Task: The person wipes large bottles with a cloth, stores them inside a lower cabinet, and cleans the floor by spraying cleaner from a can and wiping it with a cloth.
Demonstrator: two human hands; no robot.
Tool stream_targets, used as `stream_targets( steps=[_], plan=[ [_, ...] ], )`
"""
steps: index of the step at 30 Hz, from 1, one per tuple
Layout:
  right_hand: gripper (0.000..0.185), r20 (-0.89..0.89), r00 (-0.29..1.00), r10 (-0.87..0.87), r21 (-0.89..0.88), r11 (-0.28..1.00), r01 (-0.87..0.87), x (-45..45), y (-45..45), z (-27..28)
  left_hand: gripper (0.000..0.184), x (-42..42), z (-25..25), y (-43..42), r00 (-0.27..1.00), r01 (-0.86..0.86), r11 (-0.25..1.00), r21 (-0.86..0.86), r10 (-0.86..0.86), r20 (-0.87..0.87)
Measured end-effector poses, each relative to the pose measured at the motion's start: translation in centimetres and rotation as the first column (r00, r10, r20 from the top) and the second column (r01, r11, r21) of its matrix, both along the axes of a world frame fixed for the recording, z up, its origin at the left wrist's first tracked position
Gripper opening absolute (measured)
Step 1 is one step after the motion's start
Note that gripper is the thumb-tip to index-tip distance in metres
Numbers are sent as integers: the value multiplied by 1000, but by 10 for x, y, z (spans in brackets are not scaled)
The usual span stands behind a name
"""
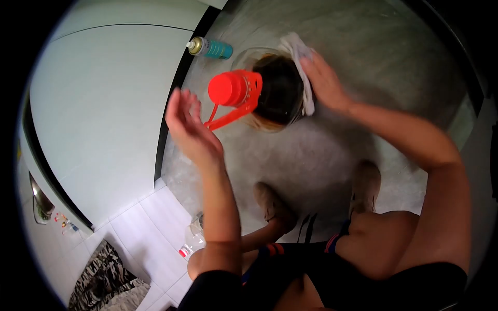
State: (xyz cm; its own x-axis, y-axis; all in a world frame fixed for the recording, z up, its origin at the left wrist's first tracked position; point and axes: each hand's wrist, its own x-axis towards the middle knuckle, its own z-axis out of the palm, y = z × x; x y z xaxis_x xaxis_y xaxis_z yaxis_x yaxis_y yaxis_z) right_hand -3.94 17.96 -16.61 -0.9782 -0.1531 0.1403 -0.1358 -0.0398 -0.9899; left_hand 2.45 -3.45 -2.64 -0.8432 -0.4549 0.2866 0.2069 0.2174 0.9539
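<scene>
At upper center of the frame, a person's right hand [327, 85], fingers extended and palm flat, presses one white cloth [295, 47] to the side of one large, dark-filled bottle [280, 88], apparently in mid-wipe. The left hand [193, 127], loosely open and pinching nothing, is beside its one red handle [236, 115], though contact is unclear; another pass of the cloth would call for a steady bottle. One spray can [215, 48] lies at upper left, one clear bottle [195, 237] at lower left.
</scene>
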Motion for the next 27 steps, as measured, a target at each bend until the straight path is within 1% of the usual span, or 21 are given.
stream_targets(
  steps=[2,3,4,6,7,8,9,10,11,13,14,16,19,20,21,22,23,26,27],
  plan=[
    [37,36,992,-120,17,993,119,38,-2,3,58,31,-14,24,969,228,969,95,-217,-114],
    [37,53,984,-173,25,985,172,51,-6,6,62,36,-20,36,982,176,984,30,-174,-69],
    [37,31,987,-159,39,987,158,60,-8,13,70,40,-24,46,992,121,992,-38,-122,-24],
    [39,-16,990,-138,69,988,138,64,-10,32,112,35,-25,54,995,69,992,-109,-76,-65],
    [40,-64,990,-123,127,983,130,59,-11,38,117,32,-25,57,1000,-7,997,-83,4,-31],
    [37,-218,975,-46,209,973,93,47,-12,49,122,27,-25,62,997,-79,995,-58,80,5],
    [35,-356,934,43,296,953,69,29,-13,61,120,17,-25,69,979,-205,970,-129,205,-10],
    [32,-474,869,141,380,923,58,11,-16,70,111,13,-27,71,974,-226,963,-146,227,-9],
    [29,-436,864,252,406,912,-61,-6,-21,74,102,9,-30,73,969,-247,955,-166,249,-9],
    [24,-352,812,465,432,850,-300,-42,-36,75,83,7,-34,70,963,-270,938,-217,269,-33],
    [28,-328,734,595,496,770,-402,-65,-43,70,85,5,-33,70,965,-263,950,-170,262,-30],
    [36,-260,526,810,607,561,-564,-97,-52,66,89,2,-30,71,967,-254,964,-76,253,-29],
    [38,-121,656,745,536,605,-588,-84,-48,69,77,8,-44,65,954,-284,958,36,286,-88],
    [30,-324,764,558,448,802,-396,-67,-46,61,77,11,-47,59,969,-227,974,-8,225,-101],
    [23,-493,809,319,307,934,-181,-47,-39,52,76,13,-50,51,980,-168,985,-49,162,-114],
    [25,-489,833,259,303,946,-116,-27,-27,59,75,14,-52,45,987,-113,989,-92,101,-125],
    [29,-482,852,203,299,952,-58,-8,-16,66,75,14,-46,50,991,-125,988,-85,120,-64],
    [39,-451,846,284,354,927,-122,27,1,67,74,13,-40,45,1000,-23,980,-199,21,-10],
    [41,-396,856,331,402,901,-163,26,2,66,74,14,-42,40,1000,14,978,-209,-16,-8]
  ],
)
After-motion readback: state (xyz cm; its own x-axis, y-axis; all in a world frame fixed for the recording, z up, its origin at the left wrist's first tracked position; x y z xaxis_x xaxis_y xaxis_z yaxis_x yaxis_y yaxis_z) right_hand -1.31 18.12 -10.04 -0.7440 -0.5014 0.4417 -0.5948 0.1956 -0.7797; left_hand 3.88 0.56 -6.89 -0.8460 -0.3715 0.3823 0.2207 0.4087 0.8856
